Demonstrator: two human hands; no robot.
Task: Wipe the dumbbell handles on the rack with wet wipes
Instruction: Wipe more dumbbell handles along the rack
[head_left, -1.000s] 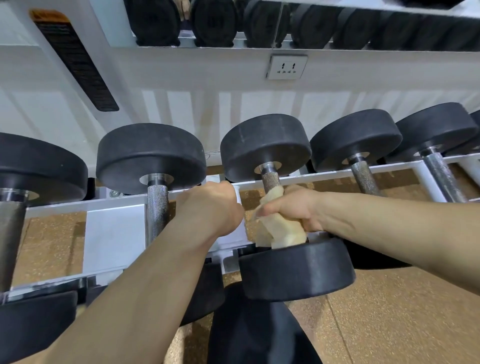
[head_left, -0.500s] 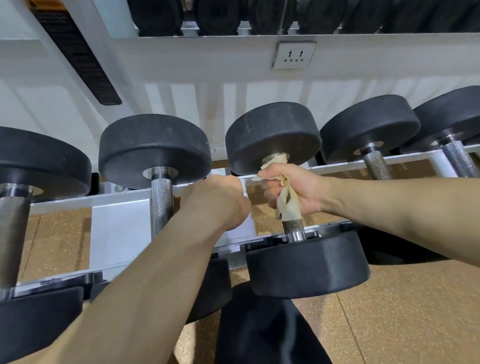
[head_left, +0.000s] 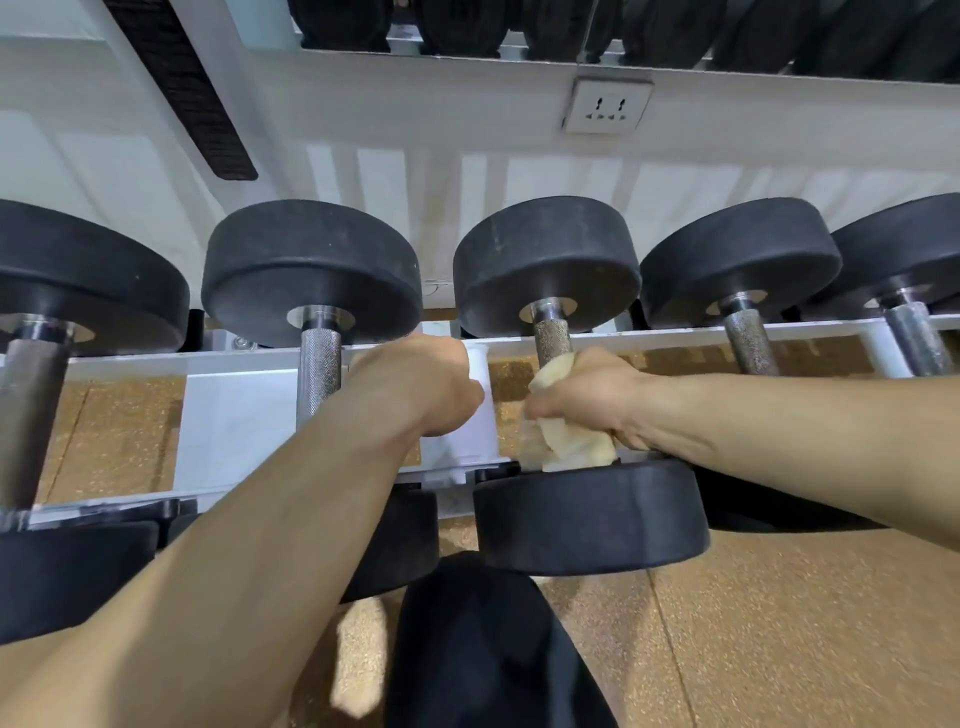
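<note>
Black dumbbells lie in a row on a white rack (head_left: 675, 332). My right hand (head_left: 587, 400) grips a crumpled yellowish wet wipe (head_left: 566, 447) wrapped round the knurled handle (head_left: 551, 340) of the middle dumbbell (head_left: 592, 519). The hand sits on the near half of that handle, just above the near head, and the far part of the handle is bare. My left hand (head_left: 421, 384) is a fist curled round a white cross brace (head_left: 480, 364) of the rack, between this dumbbell and its left neighbour's handle (head_left: 318, 369).
More dumbbells lie to the right (head_left: 748, 343) and at the far left (head_left: 31, 395). An upper shelf holds further black weights (head_left: 467, 26). A wall socket (head_left: 605, 106) sits behind. My dark trouser leg (head_left: 483, 649) stands over the speckled brown floor (head_left: 779, 623).
My right hand slid the wipe from the far end of the handle back down to the near end. The left hand kept its grip on the brace.
</note>
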